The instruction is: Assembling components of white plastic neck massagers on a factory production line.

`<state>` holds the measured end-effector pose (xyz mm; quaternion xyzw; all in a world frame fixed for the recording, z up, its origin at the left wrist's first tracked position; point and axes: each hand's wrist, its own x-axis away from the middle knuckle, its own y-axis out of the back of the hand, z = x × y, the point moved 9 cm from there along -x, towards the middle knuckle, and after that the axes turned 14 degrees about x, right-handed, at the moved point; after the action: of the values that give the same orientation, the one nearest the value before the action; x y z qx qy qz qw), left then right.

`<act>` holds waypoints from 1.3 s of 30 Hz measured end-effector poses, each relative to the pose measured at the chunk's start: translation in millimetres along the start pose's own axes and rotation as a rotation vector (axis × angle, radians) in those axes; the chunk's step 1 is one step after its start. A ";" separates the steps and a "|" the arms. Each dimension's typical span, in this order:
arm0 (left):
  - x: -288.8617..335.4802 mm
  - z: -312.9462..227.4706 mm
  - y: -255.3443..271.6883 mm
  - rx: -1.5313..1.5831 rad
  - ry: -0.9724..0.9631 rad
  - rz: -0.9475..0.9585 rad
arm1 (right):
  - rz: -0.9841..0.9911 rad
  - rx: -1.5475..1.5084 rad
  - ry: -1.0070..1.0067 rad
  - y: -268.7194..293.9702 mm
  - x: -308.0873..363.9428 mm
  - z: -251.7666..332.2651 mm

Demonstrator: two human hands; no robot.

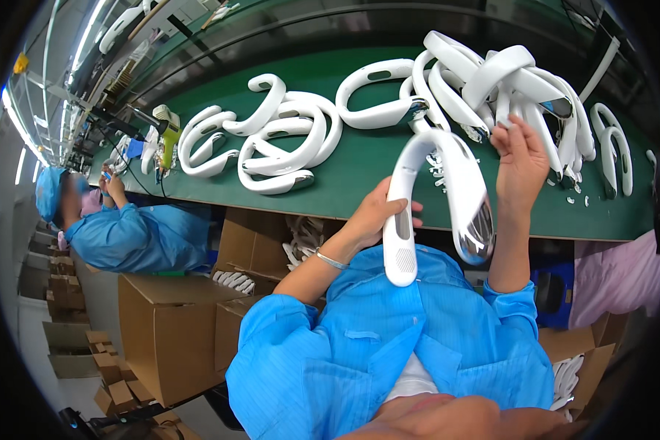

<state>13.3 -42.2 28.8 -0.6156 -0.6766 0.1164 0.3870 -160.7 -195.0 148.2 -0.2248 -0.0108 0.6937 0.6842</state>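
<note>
At the far left a co-worker (125,235) in blue sits at the green table (359,172), with a yellow-green tool (169,139) near the table's edge. Next come several loose white U-shaped pieces (279,143), with bare green space below them. The left hand (378,216) has its fingers wrapped around one arm of a white neckband (436,198), held over the table's front edge. The right hand (521,158) pinches a small white bit, beside the big pile (506,81). Cardboard boxes (169,330) stand below.

Short-sleeved bright blue smock (389,345), thin silver bangle (331,259) on left wrist
</note>
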 end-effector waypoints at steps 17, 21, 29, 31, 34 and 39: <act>-17.0 -3.7 -24.5 0.115 -0.368 -0.083 | 0.375 0.331 -0.293 -36.6 96.1 -76.5; -12.5 -0.1 -22.4 0.071 -0.380 -0.101 | 0.517 0.715 0.137 -52.3 93.8 -61.2; -5.3 -7.7 -23.1 -0.142 -0.610 -0.125 | 0.552 0.926 0.296 -63.5 96.0 -8.5; -2.9 -9.6 -22.6 -0.178 -0.649 -0.135 | 0.563 0.872 0.268 -60.6 96.6 -13.1; -1.3 -11.9 -23.4 -0.302 -0.693 -0.134 | 0.637 0.826 0.252 -54.3 96.5 -25.6; -9.5 -2.7 -24.6 -0.293 -0.497 -0.083 | 0.657 0.610 -0.136 -36.0 94.6 -69.2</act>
<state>-3.7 -57.1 42.6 -0.5891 -0.7850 0.1489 0.1207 -100.6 -122.7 69.5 0.0418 0.2212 0.8587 0.4604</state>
